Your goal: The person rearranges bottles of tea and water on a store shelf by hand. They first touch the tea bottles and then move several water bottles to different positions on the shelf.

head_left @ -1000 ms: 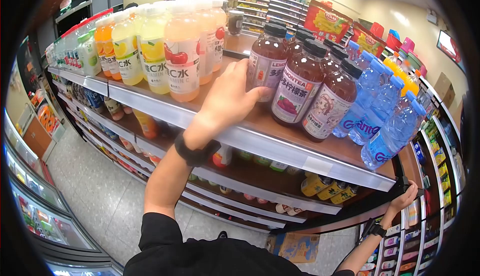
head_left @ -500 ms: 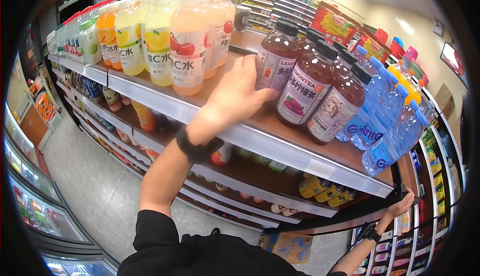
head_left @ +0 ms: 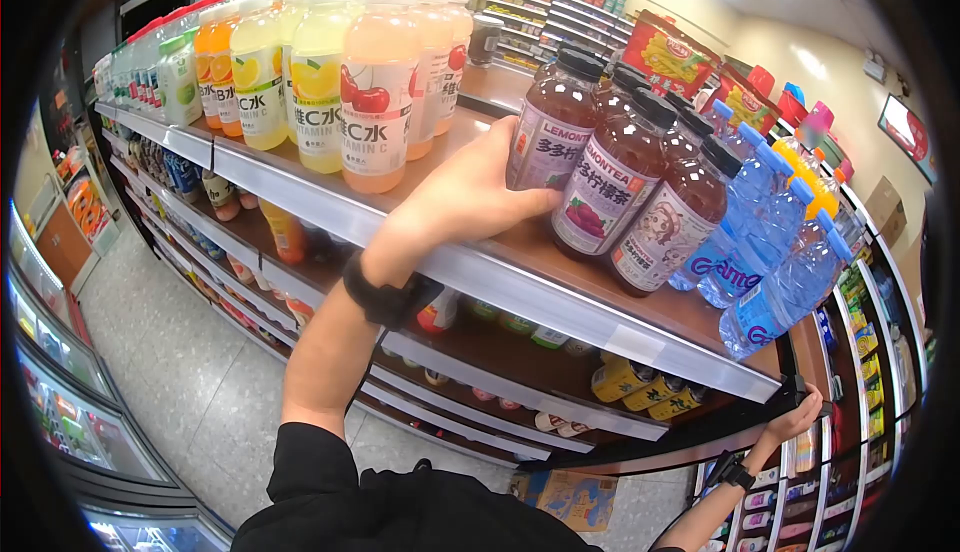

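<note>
My left hand is on the left side of the nearest-left lemon tea bottle, its thumb across the lower front and its fingers partly hidden along the side. This dark reddish bottle has a black cap and a purple label, and stands upright on the top shelf. Beside it, to the right, are more lemon tea bottles in close rows. Farther right, my right hand is closed around the shelf's black corner post, low at the end of the unit.
Peach-coloured vitamin water bottles and yellow ones stand to the left on the same shelf. Clear blue water bottles fill its right end. Yellow cans sit lower down. A cardboard box lies on the floor.
The lemon tea bottles sit slightly lower in view and lean a little differently, with the left hand still against the first one. The right hand stays at the corner post.
</note>
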Action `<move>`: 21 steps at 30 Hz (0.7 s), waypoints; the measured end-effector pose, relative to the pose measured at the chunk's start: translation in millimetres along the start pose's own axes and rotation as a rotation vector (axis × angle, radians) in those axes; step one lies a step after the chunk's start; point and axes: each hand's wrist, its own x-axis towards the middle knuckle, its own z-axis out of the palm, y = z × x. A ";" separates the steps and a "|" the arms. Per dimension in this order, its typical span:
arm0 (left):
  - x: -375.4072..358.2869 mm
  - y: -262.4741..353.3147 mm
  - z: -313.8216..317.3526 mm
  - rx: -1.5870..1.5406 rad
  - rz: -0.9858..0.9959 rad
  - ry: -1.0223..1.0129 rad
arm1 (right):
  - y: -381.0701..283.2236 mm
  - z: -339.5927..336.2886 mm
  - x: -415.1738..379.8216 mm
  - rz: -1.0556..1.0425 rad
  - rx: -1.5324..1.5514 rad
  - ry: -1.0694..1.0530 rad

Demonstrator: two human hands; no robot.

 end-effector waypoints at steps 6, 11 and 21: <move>-2.1 -0.1 1.6 0.200 -0.030 0.078 | 2.5 -0.4 -1.4 0.028 0.048 -0.016; -2.5 -5.6 -1.3 0.078 0.022 0.070 | 4.4 -1.2 -0.9 0.023 0.028 -0.013; -0.3 -9.4 -5.4 -0.168 0.038 -0.056 | 0.6 0.1 -1.6 0.035 0.046 0.005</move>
